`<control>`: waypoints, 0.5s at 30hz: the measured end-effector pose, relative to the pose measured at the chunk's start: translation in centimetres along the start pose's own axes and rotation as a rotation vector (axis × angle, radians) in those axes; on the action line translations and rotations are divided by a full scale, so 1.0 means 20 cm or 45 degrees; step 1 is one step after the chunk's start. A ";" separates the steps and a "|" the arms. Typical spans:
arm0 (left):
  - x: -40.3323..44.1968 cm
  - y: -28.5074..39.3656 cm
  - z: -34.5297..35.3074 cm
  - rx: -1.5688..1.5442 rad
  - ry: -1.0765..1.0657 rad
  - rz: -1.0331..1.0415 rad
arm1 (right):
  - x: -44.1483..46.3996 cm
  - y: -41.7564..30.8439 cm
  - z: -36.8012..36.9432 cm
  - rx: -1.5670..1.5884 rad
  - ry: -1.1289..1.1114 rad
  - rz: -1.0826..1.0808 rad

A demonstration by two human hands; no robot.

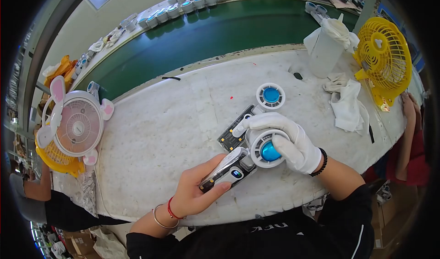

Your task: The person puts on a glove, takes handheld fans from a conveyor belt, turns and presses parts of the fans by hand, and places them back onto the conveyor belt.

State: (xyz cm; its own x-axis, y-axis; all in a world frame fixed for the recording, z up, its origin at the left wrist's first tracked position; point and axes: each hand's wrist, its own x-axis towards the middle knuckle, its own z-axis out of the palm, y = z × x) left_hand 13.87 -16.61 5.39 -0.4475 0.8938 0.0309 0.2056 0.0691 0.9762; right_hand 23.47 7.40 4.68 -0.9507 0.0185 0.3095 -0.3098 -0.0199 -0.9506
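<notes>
Near the table's front, a handheld fan (233, 171) with a clear body, a lit display and a round white head with a blue centre is held by both hands. My bare left hand (199, 185) wraps its handle, thumb beside the display. My right hand (293, 142), in a white glove, grips the round head, thumb at the blue centre. Just behind lies a second handheld fan (271, 95) of the same kind on the table, its handle partly covered by the gloved fingers. Whether the glove touches it I cannot tell.
A pink-and-white rabbit-shaped fan (79, 126) stands left, a yellow fan (384, 52) right. White cloths (347, 105) and a white container (324, 52) are at the right. Behind the table runs a green conveyor belt (220, 27). Other people's arms (409, 121) show at both sides.
</notes>
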 end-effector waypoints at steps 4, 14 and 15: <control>0.01 -0.01 0.00 0.308 0.047 0.128 | 0.02 -0.02 0.02 -0.245 0.018 -0.039; 0.01 -0.01 0.01 0.634 0.210 0.378 | 0.02 0.03 -0.01 -0.484 0.008 -0.244; 0.01 -0.01 0.00 0.691 0.199 0.390 | 0.02 0.02 -0.01 -0.536 0.006 -0.253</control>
State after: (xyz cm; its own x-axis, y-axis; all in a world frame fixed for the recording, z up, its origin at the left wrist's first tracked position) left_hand 13.81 -16.36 5.26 -0.4115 0.8364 0.3621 0.7374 0.0719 0.6716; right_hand 22.93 7.62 4.36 -0.8730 -0.0142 0.4875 -0.4533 0.3921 -0.8004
